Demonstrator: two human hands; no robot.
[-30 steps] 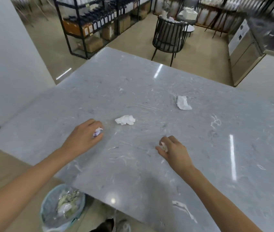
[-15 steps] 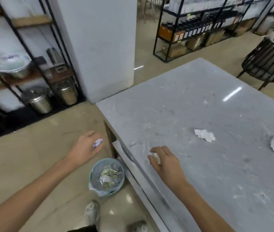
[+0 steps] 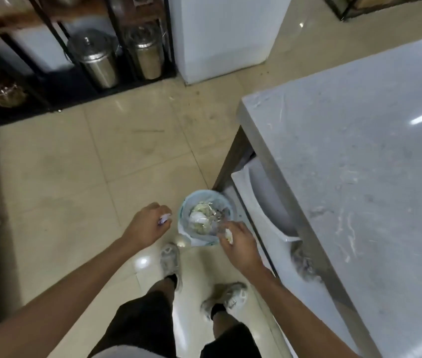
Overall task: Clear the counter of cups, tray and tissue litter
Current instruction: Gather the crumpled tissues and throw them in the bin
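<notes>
A small bin (image 3: 206, 217) lined with a pale blue bag stands on the floor by the corner of the grey marble counter (image 3: 365, 161); it holds crumpled litter. My left hand (image 3: 148, 226) hovers just left of the bin, closed on a small white and purple tissue scrap (image 3: 164, 218). My right hand (image 3: 241, 241) is at the bin's near right rim, closed on a crumpled white tissue ball (image 3: 228, 235). The part of the counter in view carries nothing.
A white panel (image 3: 264, 202) runs under the counter's edge beside the bin. My two feet in pale shoes (image 3: 170, 259) stand just behind the bin. Steel canisters (image 3: 99, 58) sit on a black rack at the far left, next to a white pillar (image 3: 225, 34).
The view swung down from the counter to the floor. Both hands left the counter with their tissue pieces and now hang by the bin. The two tissues left on the counter are out of view.
</notes>
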